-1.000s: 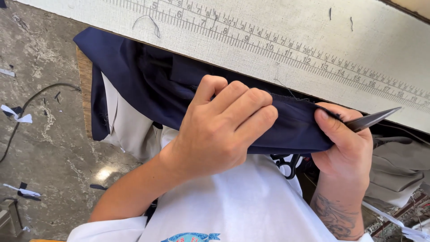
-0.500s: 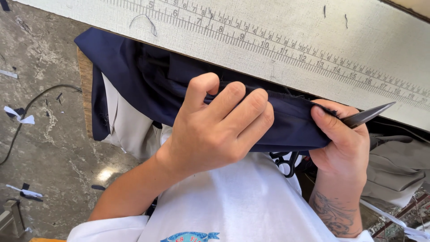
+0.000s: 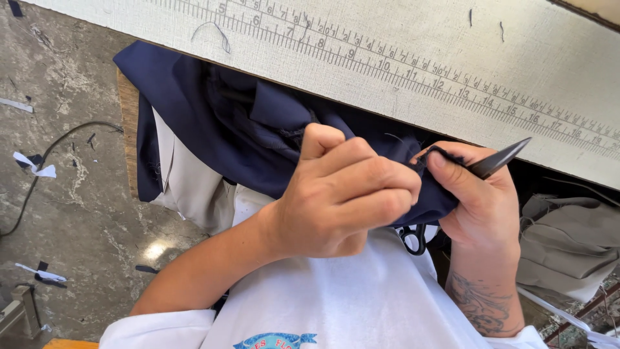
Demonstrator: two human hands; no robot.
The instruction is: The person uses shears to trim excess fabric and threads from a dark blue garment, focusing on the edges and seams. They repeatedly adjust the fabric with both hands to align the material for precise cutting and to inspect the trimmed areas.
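bench (image 3: 400, 39): one, pale woven top with a printed measuring scale running along its near edge; lies beyond both hands, its edge slanting from upper left down to the right.

navy cloth (image 3: 213, 123): one, a dark blue garment piece hanging off the bench edge and drawn down toward the body. its bulk lies up and to the left of the hands; one bunched end runs rightward into them, so its long axis goes from upper left to the grip at centre right.

grey cloth (image 3: 568, 245): one pile, to the right of the right hand, apart from it.

pale lining (image 3: 190, 184): one panel, under the navy cloth, left of the left hand.

left hand (image 3: 342, 200): one, curled closed over the bunched navy cloth, knuckles up, fingers folded tight. it sits nearer the cloth's bulk.

right hand (image 3: 478, 200): one, closed; thumb and forefinger pinch the cloth's edge, touching the left hand's fingertips.

snips (image 3: 500, 158): one dark pointed blade juts up and right from the right hand's grip, pointing away from the cloth.

scissors (image 3: 413, 239): one pair, only black loops showing, below and between the hands.

loose threads (image 3: 213, 29): several on the bench.
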